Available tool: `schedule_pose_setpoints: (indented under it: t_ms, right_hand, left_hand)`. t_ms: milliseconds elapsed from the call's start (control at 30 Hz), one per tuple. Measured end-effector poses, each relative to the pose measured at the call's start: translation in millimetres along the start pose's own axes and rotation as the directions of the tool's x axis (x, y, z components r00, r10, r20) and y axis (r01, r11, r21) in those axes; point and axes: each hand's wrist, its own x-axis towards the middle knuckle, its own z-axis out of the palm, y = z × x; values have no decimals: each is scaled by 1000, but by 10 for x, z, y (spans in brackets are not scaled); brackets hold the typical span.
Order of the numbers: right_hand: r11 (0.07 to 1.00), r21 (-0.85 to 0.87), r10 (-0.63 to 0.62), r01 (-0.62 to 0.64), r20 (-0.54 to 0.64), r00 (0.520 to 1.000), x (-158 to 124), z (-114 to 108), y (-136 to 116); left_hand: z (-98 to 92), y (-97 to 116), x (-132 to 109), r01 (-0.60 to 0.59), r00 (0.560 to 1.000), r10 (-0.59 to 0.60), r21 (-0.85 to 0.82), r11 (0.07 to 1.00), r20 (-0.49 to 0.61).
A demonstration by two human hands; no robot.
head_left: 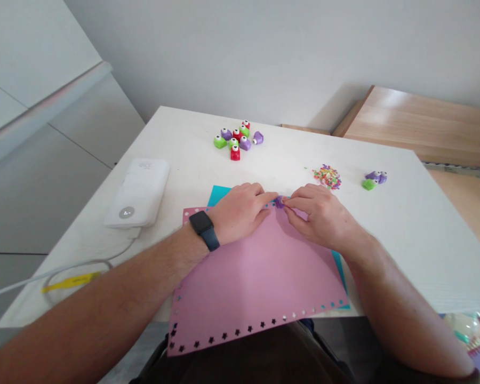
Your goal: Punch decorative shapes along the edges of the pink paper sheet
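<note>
My right hand (pixel 322 210) pinches a small purple punch (pixel 280 202) at the far edge of the pink sheet (pixel 260 277), where the punch sits just right of a few holes. My fingers cover much of it, so I can't tell whether it is pressed down. My left hand (pixel 242 212) lies open on the sheet, index finger stretched toward the punch. A blue sheet (pixel 217 194) shows from underneath, and a heap of colourful paper bits (pixel 328 177) lies beyond my right hand.

R hand (pixel 319 213) grips sm. purple plastic punch (pixel 279 202) at edge of pink rect. paper (pixel 264 282); L hand (pixel 240 210) (dark sq. watch (pixel 201 223)) atop.
</note>
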Motion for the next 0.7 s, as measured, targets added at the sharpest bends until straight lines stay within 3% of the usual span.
schedule_pose_setpoints:
  t_ms: [700]
  right_hand:
    - [1000,-29,-3,3,3,1000,3,-4,-4]
  left_hand:
    - [24,19,-5,0,1000,0,13,1000,-22]
